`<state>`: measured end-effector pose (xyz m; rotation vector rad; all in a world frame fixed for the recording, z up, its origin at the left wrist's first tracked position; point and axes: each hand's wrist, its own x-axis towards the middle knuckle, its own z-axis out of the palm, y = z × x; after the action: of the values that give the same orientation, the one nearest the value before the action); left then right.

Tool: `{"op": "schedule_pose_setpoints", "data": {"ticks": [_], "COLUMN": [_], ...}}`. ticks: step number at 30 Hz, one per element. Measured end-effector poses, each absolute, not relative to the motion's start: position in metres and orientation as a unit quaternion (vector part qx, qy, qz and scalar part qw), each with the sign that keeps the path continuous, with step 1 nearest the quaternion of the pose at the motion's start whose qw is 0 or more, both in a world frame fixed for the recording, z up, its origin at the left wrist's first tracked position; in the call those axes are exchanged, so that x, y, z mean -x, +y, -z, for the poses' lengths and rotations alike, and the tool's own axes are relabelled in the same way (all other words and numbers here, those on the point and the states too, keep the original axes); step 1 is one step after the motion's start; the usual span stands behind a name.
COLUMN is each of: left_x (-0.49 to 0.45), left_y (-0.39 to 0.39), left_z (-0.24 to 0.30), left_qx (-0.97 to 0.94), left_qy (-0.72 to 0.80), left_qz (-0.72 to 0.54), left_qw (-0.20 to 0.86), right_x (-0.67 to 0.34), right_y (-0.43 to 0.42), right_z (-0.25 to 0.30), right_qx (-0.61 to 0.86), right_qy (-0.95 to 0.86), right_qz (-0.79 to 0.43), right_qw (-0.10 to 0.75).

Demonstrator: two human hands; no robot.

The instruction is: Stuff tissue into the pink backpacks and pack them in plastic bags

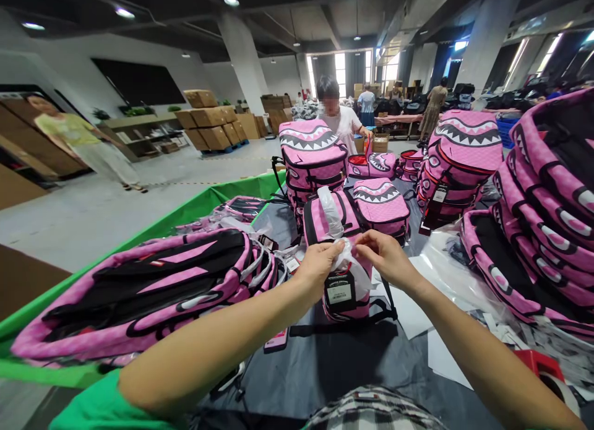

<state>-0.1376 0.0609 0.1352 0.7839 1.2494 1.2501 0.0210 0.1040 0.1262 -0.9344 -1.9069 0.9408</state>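
Observation:
A pink and black backpack stands in front of me on the dark tabletop. Thin white wrapping lies bunched at its upper edge, and a pale strip of similar material sticks up behind. My left hand is closed, thumb and fingers pinching the wrapping. Just to the right, my right hand also pinches at the wrapping with its fingertips. Below both hands hangs a black tag with a white barcode label. The wrapping partly hides the top of the tag.
Pink backpacks lie in a green-edged bin on the left. More are stacked at right. Shark-mouth backpacks stand ahead, with a co-worker behind them. A phone, white paper sheets and a red tape dispenser lie nearby.

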Motion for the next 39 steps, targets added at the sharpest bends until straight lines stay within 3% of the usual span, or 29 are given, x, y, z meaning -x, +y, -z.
{"op": "schedule_pose_setpoints", "data": {"ticks": [5,16,20,23,25,27,30,33,35,36,39], "left_x": [0.134,0.142,0.138,0.135,0.138,0.150,0.183,0.218,0.229,0.229,0.214], "left_y": [0.060,0.055,0.056,0.057,0.055,0.052,0.052,0.071,0.097,0.113,0.155], "left_z": [-0.145,-0.155,-0.152,-0.145,-0.142,-0.143,-0.159,-0.184,-0.199,-0.205,-0.211], "left_qx": [-0.254,-0.196,-0.176,-0.186,-0.213,-0.282,-0.456,-0.623,-0.700,-0.735,-0.831], "left_qy": [0.529,0.568,0.569,0.555,0.550,0.554,0.592,0.631,0.594,0.562,0.462], "left_qz": [-0.517,-0.497,-0.487,-0.459,-0.437,-0.398,-0.352,-0.395,-0.396,-0.379,-0.311], "left_qw": [0.623,0.626,0.638,0.669,0.679,0.674,0.564,0.239,0.025,-0.031,-0.004], "right_x": [-0.012,0.006,0.001,0.002,-0.001,-0.014,-0.048,-0.072,-0.066,-0.055,-0.009], "right_y": [0.096,0.092,0.084,0.084,0.088,0.090,0.079,0.049,0.025,0.014,-0.001], "right_z": [-0.116,-0.115,-0.112,-0.111,-0.113,-0.116,-0.116,-0.107,-0.093,-0.083,-0.044], "right_qx": [0.405,0.478,0.353,0.300,0.287,0.304,0.398,0.412,0.329,0.268,0.155], "right_qy": [-0.714,-0.746,-0.666,-0.557,-0.544,-0.590,-0.665,-0.699,-0.778,-0.824,-0.905], "right_qz": [-0.360,-0.273,-0.520,-0.706,-0.741,-0.697,-0.486,-0.331,-0.350,-0.369,-0.364], "right_qw": [0.444,0.374,0.402,0.318,0.269,0.272,0.405,0.483,0.404,0.336,0.156]}}
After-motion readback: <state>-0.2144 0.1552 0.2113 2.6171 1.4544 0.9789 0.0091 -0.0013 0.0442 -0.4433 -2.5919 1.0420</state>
